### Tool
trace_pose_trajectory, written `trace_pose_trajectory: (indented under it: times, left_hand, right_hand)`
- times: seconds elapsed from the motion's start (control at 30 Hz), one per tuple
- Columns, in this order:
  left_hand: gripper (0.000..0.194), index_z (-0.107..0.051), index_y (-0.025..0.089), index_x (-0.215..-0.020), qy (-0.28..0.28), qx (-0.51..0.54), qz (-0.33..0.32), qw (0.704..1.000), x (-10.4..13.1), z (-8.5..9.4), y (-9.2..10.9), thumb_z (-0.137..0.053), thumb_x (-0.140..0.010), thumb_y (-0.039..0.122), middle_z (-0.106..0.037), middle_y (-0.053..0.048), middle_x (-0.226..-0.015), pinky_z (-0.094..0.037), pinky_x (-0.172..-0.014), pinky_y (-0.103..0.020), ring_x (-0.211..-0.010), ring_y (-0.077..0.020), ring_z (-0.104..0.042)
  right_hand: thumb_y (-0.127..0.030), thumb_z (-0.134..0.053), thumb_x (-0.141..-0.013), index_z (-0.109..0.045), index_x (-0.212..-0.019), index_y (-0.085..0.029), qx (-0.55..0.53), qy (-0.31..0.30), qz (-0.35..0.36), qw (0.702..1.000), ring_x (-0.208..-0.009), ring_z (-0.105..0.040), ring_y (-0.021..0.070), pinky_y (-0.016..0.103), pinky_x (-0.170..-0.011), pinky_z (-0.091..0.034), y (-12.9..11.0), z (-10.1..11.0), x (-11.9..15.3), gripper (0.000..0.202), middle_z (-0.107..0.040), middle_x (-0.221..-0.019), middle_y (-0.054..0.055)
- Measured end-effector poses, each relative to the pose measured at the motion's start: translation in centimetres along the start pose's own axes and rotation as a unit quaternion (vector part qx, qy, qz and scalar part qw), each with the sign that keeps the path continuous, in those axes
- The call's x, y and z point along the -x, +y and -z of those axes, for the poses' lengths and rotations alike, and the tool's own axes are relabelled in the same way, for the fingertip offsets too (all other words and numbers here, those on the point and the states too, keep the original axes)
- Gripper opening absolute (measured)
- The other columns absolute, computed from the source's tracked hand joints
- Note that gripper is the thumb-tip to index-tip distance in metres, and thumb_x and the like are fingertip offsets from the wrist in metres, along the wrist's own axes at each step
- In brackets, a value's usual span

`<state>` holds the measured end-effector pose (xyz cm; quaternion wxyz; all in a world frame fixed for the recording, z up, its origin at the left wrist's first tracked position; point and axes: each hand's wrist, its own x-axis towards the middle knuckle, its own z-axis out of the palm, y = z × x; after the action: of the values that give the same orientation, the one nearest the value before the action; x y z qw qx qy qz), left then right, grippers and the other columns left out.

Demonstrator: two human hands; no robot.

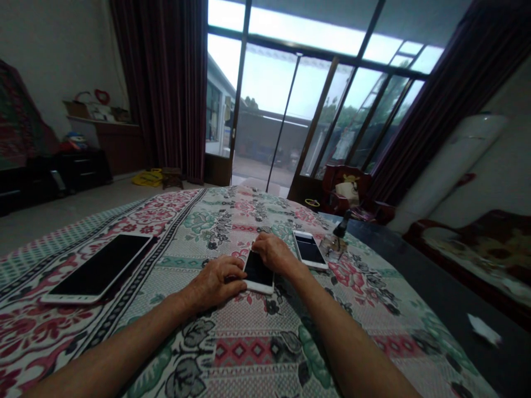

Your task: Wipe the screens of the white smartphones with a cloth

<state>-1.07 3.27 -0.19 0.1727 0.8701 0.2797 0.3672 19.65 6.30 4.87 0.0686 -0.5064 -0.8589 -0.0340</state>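
A white-framed smartphone [260, 276] with a dark screen lies face up on the patterned tablecloth [244, 326], between my hands. My left hand [218, 282] steadies its left side, with bent fingers and the thumb against the edge. Over the upper part of the same phone, my right hand [274, 251] has its fingers curled together at the top corner. Whatever those fingertips pinch is hidden. Just right of that hand lies a second white smartphone [310, 250], its screen dark. A larger white phone [102, 268] rests on the left of the table.
Beyond the second phone stand a glass ashtray [333, 246] and a small dark bottle [342, 225]. A wooden chair [347, 185] is past the table's far right edge. Glass doors [269, 127] fill the back, between dark curtains [166, 88]. A crumpled white paper [484, 329] lies at right.
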Motion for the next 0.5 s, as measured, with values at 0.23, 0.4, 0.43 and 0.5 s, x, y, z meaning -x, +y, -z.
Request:
trace_pose_trajectory:
  times: [0.23, 0.4, 0.43, 0.5]
  left_hand:
    - [0.011, -0.074, 0.020, -0.083, -0.012, -0.014, -0.001, 1.000, -0.1, 0.0, 0.2, -0.065, -0.080, 0.026, -0.072, -0.007, -0.097, -0.053, -0.082, -0.034, -0.090, -0.0197, -0.067]
    - [0.013, -0.074, 0.019, -0.085, 0.007, -0.004, -0.018, 1.000, 0.0, -0.4, -0.6, -0.065, -0.080, 0.027, -0.072, -0.008, -0.097, -0.053, -0.083, -0.035, -0.091, -0.0202, -0.067]
    - [0.013, -0.074, 0.019, -0.085, 0.009, -0.004, -0.020, 1.000, 0.0, -0.4, -0.7, -0.065, -0.080, 0.027, -0.072, -0.008, -0.096, -0.053, -0.082, -0.035, -0.091, -0.0200, -0.067]
    - [0.013, -0.074, 0.019, -0.085, 0.008, -0.004, -0.021, 1.000, 0.1, -0.4, -0.7, -0.065, -0.080, 0.028, -0.072, -0.007, -0.095, -0.053, -0.082, -0.034, -0.090, -0.0193, -0.066]
  right_hand:
    - [-0.017, -0.040, -0.095, -0.071, -0.090, -0.017, 0.058, 0.022, -0.076, 0.995, -0.090, -0.056, 0.0179, 0.024, -0.070, -0.039, -0.7, -0.3, -1.2, 0.032, -0.063, -0.102, 0.009]
    - [-0.019, -0.040, -0.096, -0.072, -0.089, -0.018, 0.069, 0.026, -0.078, 0.994, -0.091, -0.057, 0.0185, 0.024, -0.071, -0.039, -0.4, -1.0, -2.4, 0.033, -0.064, -0.100, 0.010]
    - [-0.019, -0.040, -0.096, -0.072, -0.089, -0.017, 0.066, 0.027, -0.074, 0.995, -0.090, -0.057, 0.0183, 0.024, -0.071, -0.039, -0.3, -1.0, -2.5, 0.033, -0.064, -0.100, 0.010]
    - [-0.018, -0.039, -0.096, -0.072, -0.090, -0.018, 0.055, 0.030, -0.064, 0.996, -0.090, -0.056, 0.0177, 0.024, -0.072, -0.038, -0.3, -1.0, -2.3, 0.034, -0.064, -0.100, 0.009]
